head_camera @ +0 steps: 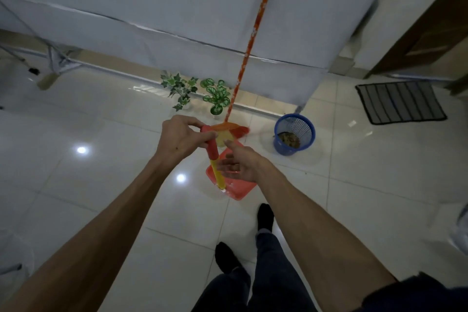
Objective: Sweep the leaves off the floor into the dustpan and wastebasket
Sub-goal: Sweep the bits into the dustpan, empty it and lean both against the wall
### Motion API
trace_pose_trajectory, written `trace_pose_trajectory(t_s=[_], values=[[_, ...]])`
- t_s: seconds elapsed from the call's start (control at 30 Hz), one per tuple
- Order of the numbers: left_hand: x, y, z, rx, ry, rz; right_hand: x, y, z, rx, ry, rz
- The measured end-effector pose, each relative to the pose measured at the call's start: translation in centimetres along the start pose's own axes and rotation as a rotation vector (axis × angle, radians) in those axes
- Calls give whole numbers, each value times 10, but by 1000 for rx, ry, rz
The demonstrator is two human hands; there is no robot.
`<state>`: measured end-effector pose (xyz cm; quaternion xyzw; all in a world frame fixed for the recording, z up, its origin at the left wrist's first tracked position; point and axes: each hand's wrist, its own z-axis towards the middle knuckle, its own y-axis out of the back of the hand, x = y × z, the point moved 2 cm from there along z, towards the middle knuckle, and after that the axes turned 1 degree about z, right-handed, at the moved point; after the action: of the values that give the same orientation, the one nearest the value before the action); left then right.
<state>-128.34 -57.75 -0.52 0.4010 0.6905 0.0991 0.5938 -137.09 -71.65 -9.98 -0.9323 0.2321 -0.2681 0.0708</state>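
My left hand (181, 138) grips the red top of the dustpan's red and yellow handle (214, 159). The red dustpan (238, 189) rests on the tiled floor below it. My right hand (239, 163) hovers open just right of the handle, fingers spread, holding nothing. A broom with an orange patterned stick (247, 50) leans against the white wall, its orange head (234, 129) on the floor behind my hands. Two green leafy sprigs (181, 90) (216, 95) lie by the skirting. The blue mesh wastebasket (295, 133) stands to the right with brownish litter inside.
A grey striped mat (400, 101) lies at the right by a brown door (430, 28). A metal frame (54, 63) stands at the left along the wall. My feet in dark socks (264, 216) are on the glossy white tiles below the dustpan.
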Motion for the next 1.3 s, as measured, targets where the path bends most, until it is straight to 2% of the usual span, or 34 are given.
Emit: trace_pose_trajectory(t_s=[0.2,0.37,0.63,0.77,1.03,1.13,1.3], values=[[-47,-40,15,143,-44,-44,-1,42,6,-5,-47,369],[-89,-82,39,247,-58,-68,4,92,12,-113,-51,638],[-133,-113,115,342,-71,-54,40,168,33,-177,1,1081],[-155,-131,151,323,36,-197,69,196,56,-196,62,1152],[-162,-163,210,369,219,-354,119,239,101,-325,74,1116],[-155,-163,232,435,334,-433,130,242,119,-359,67,1110],[-127,-149,277,577,415,-415,146,230,143,-378,50,1092]])
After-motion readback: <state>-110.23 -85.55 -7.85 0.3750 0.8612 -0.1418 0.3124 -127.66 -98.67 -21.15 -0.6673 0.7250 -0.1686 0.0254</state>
